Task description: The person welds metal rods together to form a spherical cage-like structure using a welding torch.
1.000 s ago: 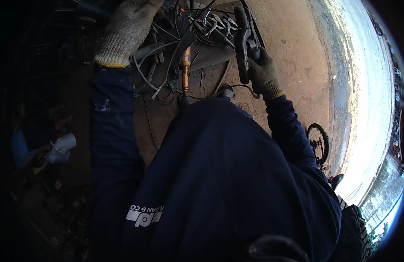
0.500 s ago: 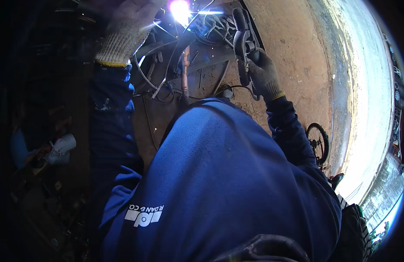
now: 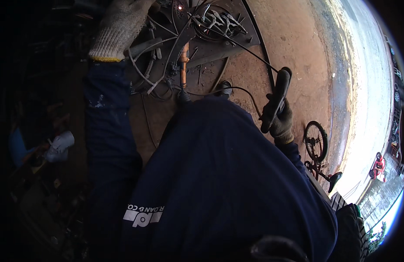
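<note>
My right hand (image 3: 282, 120), in a knitted glove, grips the black welding electrode holder (image 3: 278, 98). A long thin electrode (image 3: 248, 51) runs from it up and left toward the work. A small red-hot spot (image 3: 180, 7) glows on dark metal at the top edge. My left hand (image 3: 121, 30), in a light knitted glove with a yellow cuff, reaches in at the upper left beside thin bent metal rods (image 3: 141, 72). The upper edge cuts off its fingers, so its grip is hidden. Below the glowing spot stands an orange tubular piece (image 3: 183, 65).
Metal clamps (image 3: 221, 24) lie heaped on a dark metal surface (image 3: 237, 46). A cable (image 3: 241, 88) trails from the holder past my shoe (image 3: 226, 88). A bicycle (image 3: 316, 142) is at the right on brown ground. Dim clutter and a pale object (image 3: 60, 146) are at the left.
The bright welding arc has gone out, leaving a glowing spot. My right hand has drawn the electrode holder down and right, away from the work. My left hand has shifted slightly left and up.
</note>
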`<state>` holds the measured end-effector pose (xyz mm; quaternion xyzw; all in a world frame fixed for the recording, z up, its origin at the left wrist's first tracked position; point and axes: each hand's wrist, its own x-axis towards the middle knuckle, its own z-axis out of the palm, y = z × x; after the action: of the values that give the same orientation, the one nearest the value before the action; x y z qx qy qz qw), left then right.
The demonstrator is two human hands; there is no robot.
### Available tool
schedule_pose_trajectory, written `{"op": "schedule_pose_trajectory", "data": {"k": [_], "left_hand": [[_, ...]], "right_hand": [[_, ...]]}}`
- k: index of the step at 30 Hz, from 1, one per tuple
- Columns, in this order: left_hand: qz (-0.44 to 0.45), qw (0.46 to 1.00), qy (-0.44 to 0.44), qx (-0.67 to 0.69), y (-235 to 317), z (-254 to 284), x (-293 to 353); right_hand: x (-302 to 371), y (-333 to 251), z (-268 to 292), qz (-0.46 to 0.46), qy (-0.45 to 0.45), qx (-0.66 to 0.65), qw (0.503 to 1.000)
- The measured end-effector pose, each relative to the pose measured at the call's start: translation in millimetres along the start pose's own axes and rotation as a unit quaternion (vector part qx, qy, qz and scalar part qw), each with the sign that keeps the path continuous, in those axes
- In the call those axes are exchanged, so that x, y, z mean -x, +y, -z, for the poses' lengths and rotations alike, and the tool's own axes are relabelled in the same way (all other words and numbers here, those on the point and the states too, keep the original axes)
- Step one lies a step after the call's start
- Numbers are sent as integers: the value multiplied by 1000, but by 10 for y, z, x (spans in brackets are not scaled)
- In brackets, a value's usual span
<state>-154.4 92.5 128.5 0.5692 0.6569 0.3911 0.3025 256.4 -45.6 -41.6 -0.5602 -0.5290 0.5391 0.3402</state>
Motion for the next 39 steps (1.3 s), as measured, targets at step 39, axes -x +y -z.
{"op": "schedule_pose_trajectory", "data": {"k": [39], "left_hand": [[28, 999, 5, -42, 277, -93, 138]], "right_hand": [[-134, -387, -390, 29, -43, 123, 991]]}}
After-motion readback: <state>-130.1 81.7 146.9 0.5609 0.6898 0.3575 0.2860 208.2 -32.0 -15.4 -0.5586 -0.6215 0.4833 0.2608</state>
